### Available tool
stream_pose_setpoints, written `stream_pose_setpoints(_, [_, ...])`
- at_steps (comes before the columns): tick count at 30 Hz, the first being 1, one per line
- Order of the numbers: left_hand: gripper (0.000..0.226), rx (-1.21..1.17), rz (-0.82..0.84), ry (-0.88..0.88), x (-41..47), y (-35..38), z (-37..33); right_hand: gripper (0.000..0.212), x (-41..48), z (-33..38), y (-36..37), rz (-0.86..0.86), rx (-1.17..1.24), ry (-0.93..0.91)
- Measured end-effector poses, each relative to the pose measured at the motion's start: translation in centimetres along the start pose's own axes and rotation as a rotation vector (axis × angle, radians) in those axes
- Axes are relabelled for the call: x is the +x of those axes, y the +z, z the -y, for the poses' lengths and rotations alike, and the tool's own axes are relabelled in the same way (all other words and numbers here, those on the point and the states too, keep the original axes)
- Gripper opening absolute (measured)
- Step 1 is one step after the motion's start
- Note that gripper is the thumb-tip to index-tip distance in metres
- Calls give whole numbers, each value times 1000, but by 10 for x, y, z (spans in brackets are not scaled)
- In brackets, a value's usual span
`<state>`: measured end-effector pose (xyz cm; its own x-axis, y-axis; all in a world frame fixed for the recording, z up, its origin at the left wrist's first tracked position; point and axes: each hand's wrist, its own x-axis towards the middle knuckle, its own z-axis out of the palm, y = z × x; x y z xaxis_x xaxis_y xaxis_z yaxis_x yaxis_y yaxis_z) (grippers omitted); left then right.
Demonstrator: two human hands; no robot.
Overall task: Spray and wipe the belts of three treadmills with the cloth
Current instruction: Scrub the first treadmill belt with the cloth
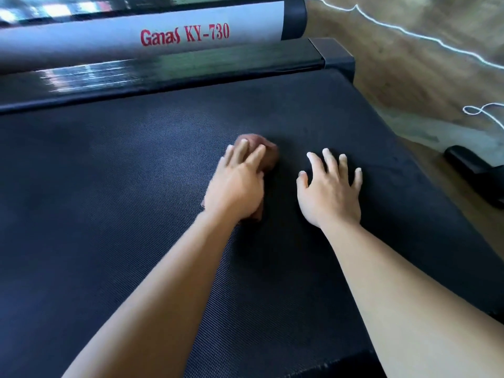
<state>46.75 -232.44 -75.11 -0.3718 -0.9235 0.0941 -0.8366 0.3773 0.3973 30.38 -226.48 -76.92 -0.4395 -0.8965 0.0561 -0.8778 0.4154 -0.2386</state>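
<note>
The belt [109, 186] fills most of the head view, dark and finely textured. Near its middle lies the cloth [268, 151], a brown bunched wad. The left hand [237, 184] lies flat on top of it, fingers straight and slightly apart, pressing it down onto the belt. Cloth shows beyond the fingertips and again under the heel of the hand. The picture is a little blurred there, so I cannot tell how the thumb lies.

The right hand [331, 192] is just beside it, apart from the cloth, fingers spread wide and fingertips touching the belt; it holds nothing. Both bare forearms reach in from the lower edge.

Along the far side of the belt runs a glossy black rail [163, 75] ending in a matt cap [338, 57]. Behind it is a grey cover [109, 42] lettered "Ganas KY-730" in red.

To the right is the floor [409, 64], with a white cord [403, 30] trailing across it and looping near the edge. A black part [474, 170] lies on the floor near the belt's right side; what it is I cannot tell.
</note>
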Motion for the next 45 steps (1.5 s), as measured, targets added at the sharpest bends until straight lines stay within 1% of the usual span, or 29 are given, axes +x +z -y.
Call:
stream_pose_setpoints(3, [57, -16, 40, 117, -42, 4, -5, 51, 1, -1, 0, -7, 8, -10])
stream_pose_setpoints(5, [56, 1, 40, 116, -64, 1, 11, 51, 0, -2, 0, -10, 18, -18])
stream_pose_setpoints(9, [56, 18, 17, -39, -72, -12, 42, 53, -2, -7, -4, 0, 86, -20])
stream_pose_setpoints(12, [55, 9, -29, -152, -64, -15, 36, 50, -5, -10, -12, 26, 111, -62])
stream_pose_setpoints(15, [55, 4, -36, -201, -51, -13, 23, 50, -19, -27, -23, 37, 76, -100])
stream_pose_setpoints(18, [55, 23, -21, -199, -34, -7, 8, 51, -48, -57, -35, 32, 55, -81])
stream_pose_setpoints(22, [55, 40, 35, -117, -22, 9, -31, 53, -91, -93, -40, 36, 11, -40])
stream_pose_setpoints(28, [56, -17, 151, 191, -64, 29, -90, 56, -114, -104, -39, 0, -38, 8])
stream_pose_setpoints(30, [56, -40, 180, 262, -86, 28, -91, 56, -116, -104, -38, -11, -53, 9])
stream_pose_setpoints(33, [55, -35, 207, 294, -117, 21, -71, 60, -118, -102, -37, -65, -42, 12])
stream_pose_setpoints(36, [61, -12, 174, 216, -136, 9, -41, 61, -117, -102, -35, -85, -44, 17])
stream_pose_setpoints(40, [56, 4, 77, -4, -114, -1, -12, 63, -116, -102, -31, -97, -45, 17])
stream_pose_setpoints(43, [57, 21, 15, -130, -78, 2, -19, 61, -115, -100, -30, -105, -41, 16])
stream_pose_setpoints(45, [58, 25, 19, -123, -60, 11, -36, 58, -115, -101, -30, -94, -47, 16])
